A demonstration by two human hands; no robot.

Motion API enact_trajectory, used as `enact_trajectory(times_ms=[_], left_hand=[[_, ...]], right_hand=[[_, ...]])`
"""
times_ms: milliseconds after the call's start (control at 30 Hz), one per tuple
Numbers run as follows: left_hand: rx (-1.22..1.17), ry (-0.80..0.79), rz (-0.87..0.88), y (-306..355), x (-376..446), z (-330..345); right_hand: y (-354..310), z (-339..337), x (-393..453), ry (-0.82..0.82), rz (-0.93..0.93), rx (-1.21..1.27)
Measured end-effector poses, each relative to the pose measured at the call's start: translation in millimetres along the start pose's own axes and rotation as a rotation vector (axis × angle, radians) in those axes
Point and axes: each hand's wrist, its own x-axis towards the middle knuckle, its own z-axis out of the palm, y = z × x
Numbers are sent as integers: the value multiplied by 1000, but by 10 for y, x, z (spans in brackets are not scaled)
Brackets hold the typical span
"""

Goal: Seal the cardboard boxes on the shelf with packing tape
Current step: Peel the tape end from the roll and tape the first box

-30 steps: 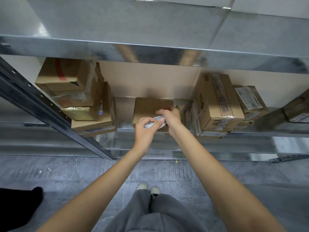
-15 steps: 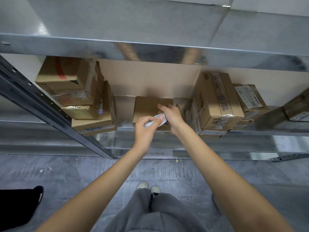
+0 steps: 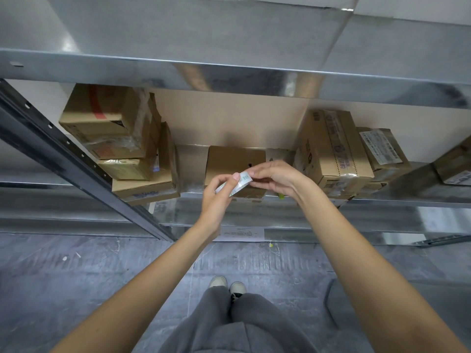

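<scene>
Head view is showing both hands working in front of the small cardboard box (image 3: 233,161) sitting at the middle of the metal shelf (image 3: 420,194), and every place here is being given from that box. The left hand (image 3: 219,192) is pinching one end of a strip of packing tape (image 3: 235,184) between thumb and fingertips, while the right hand (image 3: 276,177) is gripping the other end with curled fingers, so neither hand is free. Half a second ago the right hand was lying further in, against the top of the box; it is now drawing back toward the person, and the strip is stretching out between the two hands, just in front of the front face of the box and not visibly stuck to it. I am reading that as the tape being pulled to length or peeled free, which means this box is not yet being sealed. Whether a roll is hidden under the right hand, I cannot tell. To the left of the box a stack of taped cartons (image 3: 119,146) is leaning, and to the right a taller carton (image 3: 334,151) is standing with smaller parcels (image 3: 382,149) beyond it. The next move is probably laying the strip along the flap seam.
</scene>
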Motion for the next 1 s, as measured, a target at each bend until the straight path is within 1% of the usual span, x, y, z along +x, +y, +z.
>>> enact_trajectory(times_ms=[167, 367, 467, 533, 600, 633, 700, 733, 800, 833, 900, 967, 1000], left_hand=[[18, -31, 32, -39, -3, -33], [83, -52, 41, -66, -1, -73], [241, 4, 106, -74, 13, -36], [417, 46, 234, -84, 8, -25], [561, 2, 348, -85, -8, -56], [581, -56, 346, -67, -16, -84], [543, -166, 260, -32, -20, -126], [536, -195, 233, -19, -19, -132], [527, -193, 210, -10, -19, -106], [507, -176, 194, -8, -16, -85], [451, -150, 168, -13, -14, -36], [410, -155, 162, -24, -24, 1], [392, -169, 158, -32, -32, 12]], right_hand=[[2, 42, -13, 24, 30, 25], [32, 69, -4, 52, -43, -114], [95, 147, 34, 52, -87, -178], [113, 192, 59, 45, -107, -236], [117, 201, 96, 78, -117, -337], [106, 195, 108, 102, -117, -389], [76, 174, 136, 159, -122, -453], [53, 162, 128, 191, -134, -467], [9, 130, 88, 221, -163, -465], [-2, 111, 70, 203, -166, -445], [-12, 64, 21, 104, -137, -380], [-45, 14, -18, 14, -91, -373], [-68, -16, -30, -6, -79, -387]])
